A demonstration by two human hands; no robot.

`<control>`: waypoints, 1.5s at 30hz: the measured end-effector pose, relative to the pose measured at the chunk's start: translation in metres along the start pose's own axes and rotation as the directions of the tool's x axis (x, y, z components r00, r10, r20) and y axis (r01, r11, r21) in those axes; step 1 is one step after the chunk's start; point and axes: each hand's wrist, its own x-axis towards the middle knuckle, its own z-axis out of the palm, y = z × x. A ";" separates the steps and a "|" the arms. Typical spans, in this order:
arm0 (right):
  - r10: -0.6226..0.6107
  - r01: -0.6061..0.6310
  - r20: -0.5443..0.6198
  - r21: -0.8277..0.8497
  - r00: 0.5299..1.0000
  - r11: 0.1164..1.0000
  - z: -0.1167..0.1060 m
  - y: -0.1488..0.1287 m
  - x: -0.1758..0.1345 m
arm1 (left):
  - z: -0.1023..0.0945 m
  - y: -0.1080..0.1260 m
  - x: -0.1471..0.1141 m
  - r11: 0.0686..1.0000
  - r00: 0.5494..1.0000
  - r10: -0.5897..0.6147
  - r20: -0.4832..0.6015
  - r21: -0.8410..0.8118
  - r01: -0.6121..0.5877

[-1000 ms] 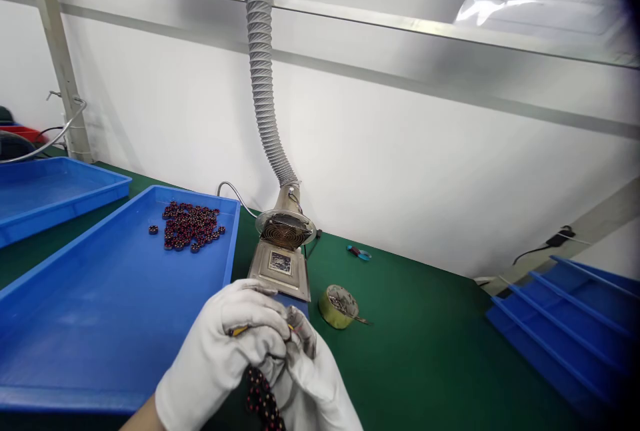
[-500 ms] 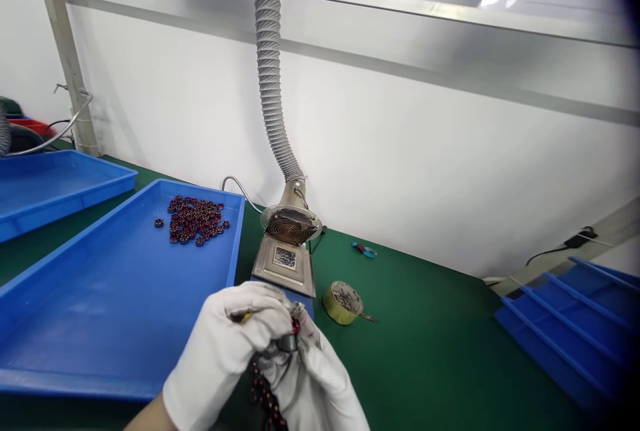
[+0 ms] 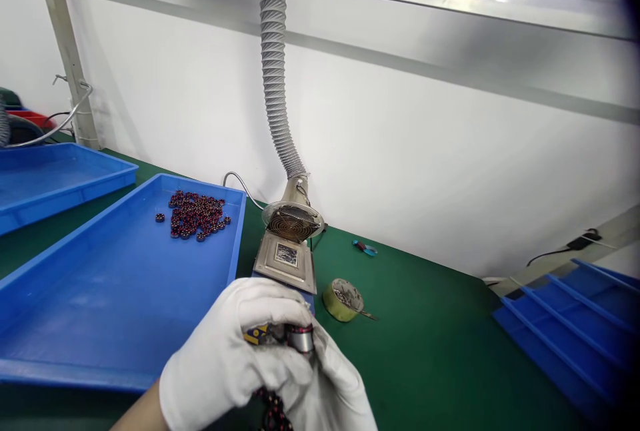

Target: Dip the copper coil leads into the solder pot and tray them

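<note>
Both my hands wear white gloves and meet at the bottom centre. My left hand (image 3: 235, 351) is closed, with thumb and fingers around a short silver cylinder with dark, red-dotted ends (image 3: 300, 339). A yellow-and-blue piece (image 3: 257, 334) shows inside its grip; its kind is unclear. My right hand (image 3: 340, 377) closes on the cylinder's right end, its fingertips partly hidden. Below them is a cluster of dark, red-dotted ring-shaped parts (image 3: 274, 409), partly covered by the gloves.
A blue tray (image 3: 115, 364) at left holds a pile of similar rings (image 3: 196, 214). Ahead stands a solder pot (image 3: 286, 261) under a fume hose (image 3: 274, 64). To its right are a round tin (image 3: 343, 304), small cutters (image 3: 365, 248) and blue trays (image 3: 565, 324).
My left hand has turned and its fingers have shifted around the cylinder, so the silver band and yellow-and-blue piece show more. The camera view has shifted slightly.
</note>
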 end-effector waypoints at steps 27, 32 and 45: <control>0.160 -0.136 0.160 -0.151 0.974 0.979 -0.020 -0.018 0.017 | -0.011 0.011 -0.001 0.768 0.870 -0.492 -0.031 -0.485 0.417; -0.100 0.138 0.141 -0.291 0.985 0.947 -0.018 -0.014 0.018 | -0.005 0.009 -0.004 0.830 0.937 -0.347 0.036 -0.455 0.324; -0.906 0.616 0.226 -0.787 0.357 0.046 0.021 0.034 -0.010 | 0.016 -0.001 -0.002 0.664 0.832 -0.555 -0.007 -0.606 0.438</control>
